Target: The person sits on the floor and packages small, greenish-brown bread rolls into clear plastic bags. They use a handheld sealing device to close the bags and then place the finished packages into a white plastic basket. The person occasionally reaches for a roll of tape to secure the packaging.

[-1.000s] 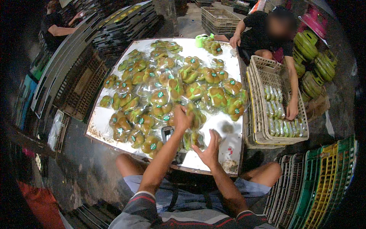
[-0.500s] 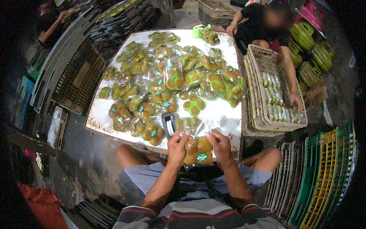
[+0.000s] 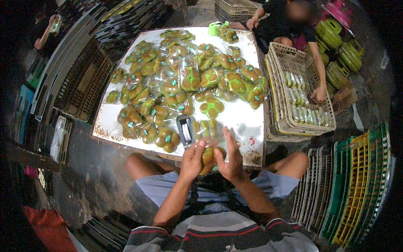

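At the near edge of the white table (image 3: 235,128), a brown bread bun pack (image 3: 208,157) in clear plastic stands between my hands. My left hand (image 3: 192,161) is closed on its bag, thumb at the top. My right hand (image 3: 230,161) has its fingers stretched out along the pack's right side, thumb against the bread. A dark tape dispenser (image 3: 184,129) sits just beyond my left hand. Beside it, another bagged pack of rolls (image 3: 205,127) lies partly behind my fingers. Many bagged brown-and-green breads (image 3: 172,86) with small green labels cover the table beyond.
On the right, a co-worker's hand (image 3: 320,94) reaches into a beige crate (image 3: 300,129) holding rows of small wrapped packs. Green gas cylinders (image 3: 349,58) stand behind it. Stacked crates (image 3: 346,189) rise at lower right, and dark trays (image 3: 130,29) at far left. A bright green object (image 3: 216,28) sits at the table's far edge.
The bread pack has turned, and its green label has moved largely out of sight. My right hand has gone from pinching the bag to outstretched fingers. The co-worker's hand has shifted within the crate.
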`<move>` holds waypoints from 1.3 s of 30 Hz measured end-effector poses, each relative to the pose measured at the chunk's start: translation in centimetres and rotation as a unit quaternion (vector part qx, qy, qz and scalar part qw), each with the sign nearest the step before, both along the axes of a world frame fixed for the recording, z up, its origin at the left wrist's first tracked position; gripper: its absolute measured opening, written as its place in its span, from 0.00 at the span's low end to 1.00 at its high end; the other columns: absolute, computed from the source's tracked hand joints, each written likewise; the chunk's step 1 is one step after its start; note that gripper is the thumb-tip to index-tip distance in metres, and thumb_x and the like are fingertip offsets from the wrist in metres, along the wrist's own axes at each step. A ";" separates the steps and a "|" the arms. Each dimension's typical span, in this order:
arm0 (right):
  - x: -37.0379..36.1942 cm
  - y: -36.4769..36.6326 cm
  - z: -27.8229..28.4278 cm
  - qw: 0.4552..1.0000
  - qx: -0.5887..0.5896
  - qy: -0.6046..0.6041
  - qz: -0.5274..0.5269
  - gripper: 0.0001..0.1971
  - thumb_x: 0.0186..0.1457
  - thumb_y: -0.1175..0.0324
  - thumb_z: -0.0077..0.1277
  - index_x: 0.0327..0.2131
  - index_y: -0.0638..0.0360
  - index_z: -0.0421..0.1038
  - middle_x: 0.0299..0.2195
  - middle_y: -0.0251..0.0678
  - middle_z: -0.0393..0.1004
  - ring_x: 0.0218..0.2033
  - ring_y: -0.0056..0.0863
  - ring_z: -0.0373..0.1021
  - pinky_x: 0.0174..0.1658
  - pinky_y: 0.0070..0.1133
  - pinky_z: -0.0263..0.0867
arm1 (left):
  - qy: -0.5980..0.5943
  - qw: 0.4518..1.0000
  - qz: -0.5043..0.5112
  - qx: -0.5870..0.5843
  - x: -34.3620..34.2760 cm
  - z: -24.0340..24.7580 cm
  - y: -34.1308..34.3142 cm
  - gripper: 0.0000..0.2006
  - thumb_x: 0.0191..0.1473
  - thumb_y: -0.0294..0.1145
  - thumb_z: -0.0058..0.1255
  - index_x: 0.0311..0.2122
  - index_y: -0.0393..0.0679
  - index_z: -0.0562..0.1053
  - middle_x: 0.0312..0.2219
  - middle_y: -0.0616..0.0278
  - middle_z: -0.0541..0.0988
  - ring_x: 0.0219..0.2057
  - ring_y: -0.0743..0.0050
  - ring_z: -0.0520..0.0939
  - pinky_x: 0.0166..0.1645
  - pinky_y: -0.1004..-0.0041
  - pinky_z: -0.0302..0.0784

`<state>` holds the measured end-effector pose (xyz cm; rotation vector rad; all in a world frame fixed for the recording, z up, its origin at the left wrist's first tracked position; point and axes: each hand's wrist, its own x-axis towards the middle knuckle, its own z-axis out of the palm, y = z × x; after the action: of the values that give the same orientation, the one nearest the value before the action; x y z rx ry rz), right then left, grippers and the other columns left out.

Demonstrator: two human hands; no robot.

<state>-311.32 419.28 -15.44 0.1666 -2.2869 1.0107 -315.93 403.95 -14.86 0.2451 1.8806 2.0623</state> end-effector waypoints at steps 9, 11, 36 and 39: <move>-0.1 0.7 0.0 0.725 -0.614 -0.275 0.146 0.13 0.60 0.63 0.54 0.40 0.63 0.80 0.49 0.44 0.75 0.51 0.28 0.71 0.54 0.24 0.65 | 0.391 0.865 0.263 -0.174 0.6 1.3 1.7 0.18 0.54 0.31 0.59 0.47 0.30 0.74 0.52 0.46 0.75 0.58 0.51 0.70 0.62 0.63 0.63; 0.1 0.7 0.7 0.732 -0.609 -0.183 0.246 0.14 0.61 0.61 0.53 0.40 0.61 0.80 0.57 0.47 0.66 0.59 0.35 0.62 0.61 0.31 0.58 | 0.417 0.891 0.047 -0.172 0.3 2.1 0.5 0.19 0.53 0.33 0.61 0.47 0.32 0.75 0.49 0.49 0.78 0.52 0.52 0.76 0.56 0.65 0.70; -1.3 0.5 0.4 0.977 0.000 -0.209 0.045 0.10 0.55 0.66 0.58 0.27 0.63 0.76 0.26 0.45 0.76 0.26 0.43 0.74 0.30 0.33 0.69 | -0.094 0.991 -0.024 -0.088 -0.1 -0.8 -3.0 0.11 0.57 0.35 0.58 0.31 0.36 0.77 0.28 0.66 0.75 0.35 0.77 0.74 0.45 0.75 0.68; -0.4 -1.9 -1.7 0.951 -0.133 -0.277 0.025 0.15 0.60 0.64 0.55 0.23 0.64 0.70 0.19 0.40 0.70 0.21 0.27 0.67 0.27 0.29 0.64 | -0.084 0.989 0.087 -0.087 0.7 -2.4 -2.0 0.11 0.56 0.32 0.57 0.28 0.35 0.74 0.30 0.63 0.74 0.34 0.73 0.74 0.43 0.72 0.68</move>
<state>-311.70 417.36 -17.16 -0.1990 -2.6052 1.5333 -315.20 401.96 -17.28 -0.1376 2.0221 1.9393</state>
